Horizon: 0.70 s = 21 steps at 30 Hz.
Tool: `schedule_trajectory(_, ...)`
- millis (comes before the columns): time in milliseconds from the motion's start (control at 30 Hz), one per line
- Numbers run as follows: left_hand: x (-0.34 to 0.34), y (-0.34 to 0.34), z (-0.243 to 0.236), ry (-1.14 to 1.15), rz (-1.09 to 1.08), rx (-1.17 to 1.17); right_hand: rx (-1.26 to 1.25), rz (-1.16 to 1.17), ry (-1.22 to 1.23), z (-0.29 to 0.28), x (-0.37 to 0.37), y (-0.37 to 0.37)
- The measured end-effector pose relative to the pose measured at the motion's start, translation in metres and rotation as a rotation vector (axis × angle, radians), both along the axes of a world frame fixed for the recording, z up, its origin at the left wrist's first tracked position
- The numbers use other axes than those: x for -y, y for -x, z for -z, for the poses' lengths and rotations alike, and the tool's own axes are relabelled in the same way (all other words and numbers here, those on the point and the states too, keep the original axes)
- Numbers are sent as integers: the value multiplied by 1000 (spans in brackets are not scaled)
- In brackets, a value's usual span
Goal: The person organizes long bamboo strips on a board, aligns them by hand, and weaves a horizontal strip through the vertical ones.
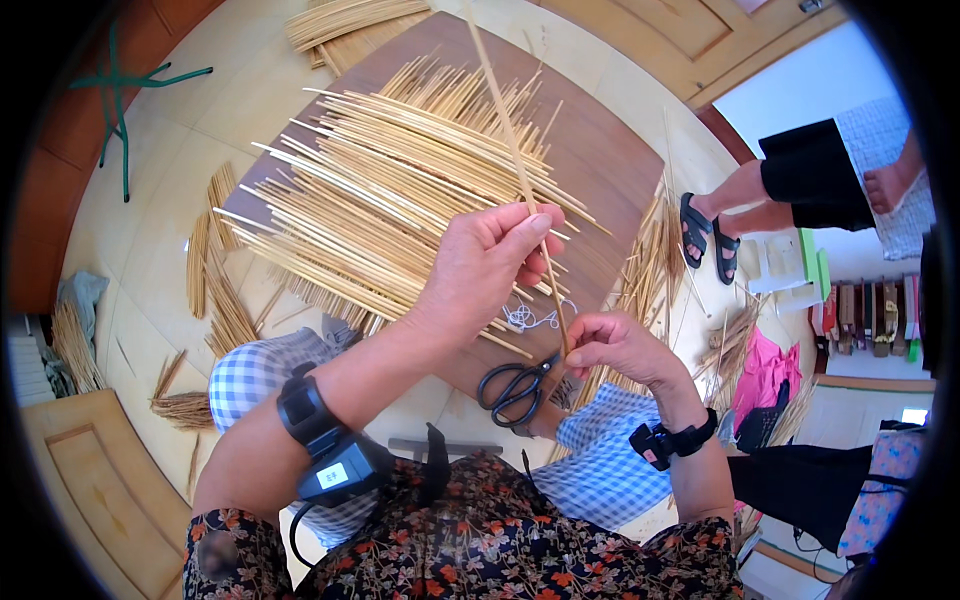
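Note:
One long, thin dry stalk (500, 112) slants upward over the table, its lower end toward me. My left hand (485, 262) is closed round its middle, with the thumb pressed along it. Near the lower tip, my right hand (625, 345) pinches the same stalk between thumb and fingers. Beneath my hands, a thick layer of pale dry stalks (390, 200) lies across the brown table (610, 150). Black-handled scissors (515, 392) rest at the table's near edge, just below my right hand. A tangle of white string (530, 316) lies between the hands.
More stalk bundles lie on the floor at left (198, 265) and right (650, 250). A green metal stand (115, 80) is at far left. Another person's sandalled feet (697, 232) are at right, beside a pink bag (765, 375). Further bundles (350, 20) lie behind the table.

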<state>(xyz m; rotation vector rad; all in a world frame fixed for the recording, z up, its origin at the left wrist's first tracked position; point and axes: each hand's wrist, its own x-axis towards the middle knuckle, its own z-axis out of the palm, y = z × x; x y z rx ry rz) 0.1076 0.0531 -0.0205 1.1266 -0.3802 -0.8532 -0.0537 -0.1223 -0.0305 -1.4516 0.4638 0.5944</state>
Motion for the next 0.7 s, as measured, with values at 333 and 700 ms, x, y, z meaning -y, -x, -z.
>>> schedule_trajectory(333, 7, 9, 3, -93, 185, 10, 105, 38, -15, -12, -15, 6)
schedule_trajectory(700, 25, 29, 6, -141, 250, 20, 125, 64, -59, -5, -31, 24)
